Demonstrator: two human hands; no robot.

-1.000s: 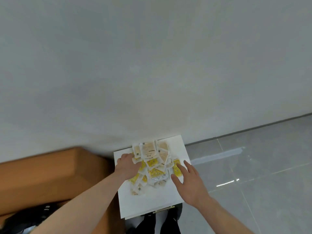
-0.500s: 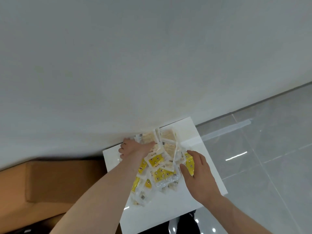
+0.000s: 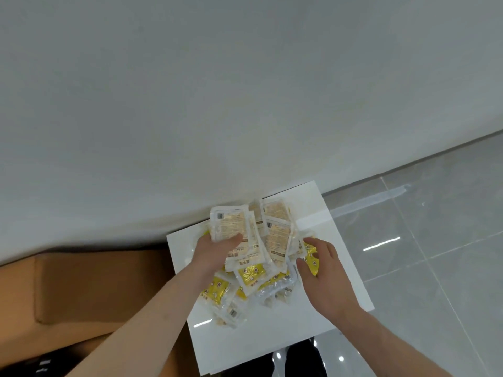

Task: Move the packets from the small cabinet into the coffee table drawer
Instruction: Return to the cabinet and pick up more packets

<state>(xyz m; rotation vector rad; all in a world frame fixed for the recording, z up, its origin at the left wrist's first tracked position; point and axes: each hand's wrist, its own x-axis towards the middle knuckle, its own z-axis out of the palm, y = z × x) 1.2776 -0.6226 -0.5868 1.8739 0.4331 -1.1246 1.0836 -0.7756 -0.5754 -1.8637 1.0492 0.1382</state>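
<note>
Both forearms reaching over small cabinet (image 3: 313,213), left hand (image 3: 215,251) fingers clamped on packets (image 3: 261,248), right hand (image 3: 324,270) pinching one

I see the wall (image 3: 245,104) closing off the cabinet top (image 3: 272,327) behind the packets (image 3: 261,257); a brown box (image 3: 95,289) blocks its left side. Its near part and right edge lie bare, the floor (image 3: 435,268) open beyond.

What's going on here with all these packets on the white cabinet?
A person is gathering a heap of packets on top of the small white cabinet. The left hand grips a bunch at the heap's far left, thumb across one packet. The right hand pinches a yellow packet at the right edge. The rest lie on the cabinet; no drawer is in view.
</note>
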